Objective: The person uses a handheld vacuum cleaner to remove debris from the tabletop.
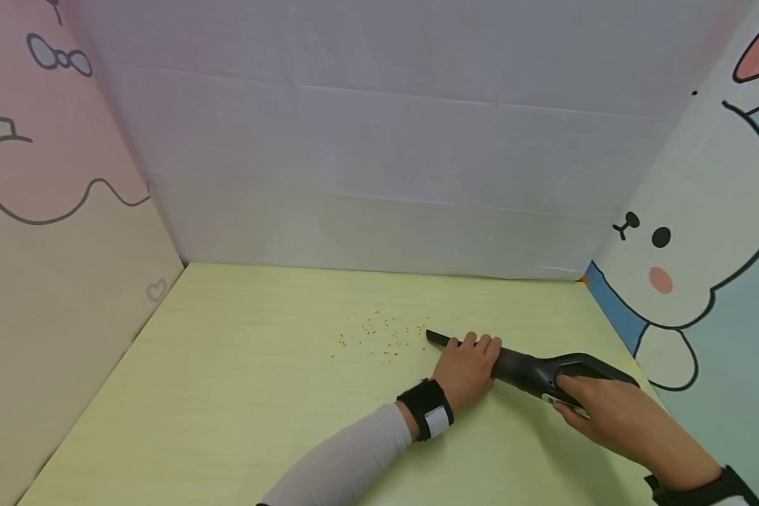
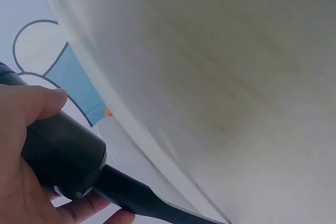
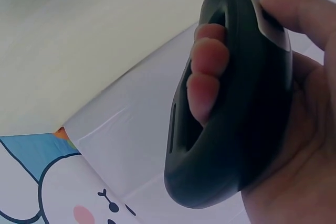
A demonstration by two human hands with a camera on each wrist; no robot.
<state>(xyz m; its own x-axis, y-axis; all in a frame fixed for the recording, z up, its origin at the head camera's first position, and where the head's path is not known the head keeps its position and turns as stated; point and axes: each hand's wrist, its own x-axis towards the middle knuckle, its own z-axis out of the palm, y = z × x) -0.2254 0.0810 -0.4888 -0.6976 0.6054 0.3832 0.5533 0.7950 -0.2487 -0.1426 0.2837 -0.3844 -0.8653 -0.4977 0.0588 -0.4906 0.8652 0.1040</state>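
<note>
A black handheld vacuum cleaner is held low over the pale yellow table, its narrow nozzle pointing left. Tiny orange-red crumbs lie scattered on the tabletop, some right beside the nozzle tip. My left hand grips the front of the vacuum body; the left wrist view shows the thumb on one side and fingers underneath near the nozzle's base. My right hand holds the rear handle. In the right wrist view several fingers pass through the handle loop, and the thumb touches a light-coloured panel.
The yellow table spreads out to the left and front of the hands. A white wall sheet stands along the back edge. Cartoon-printed panels rise at the left and right.
</note>
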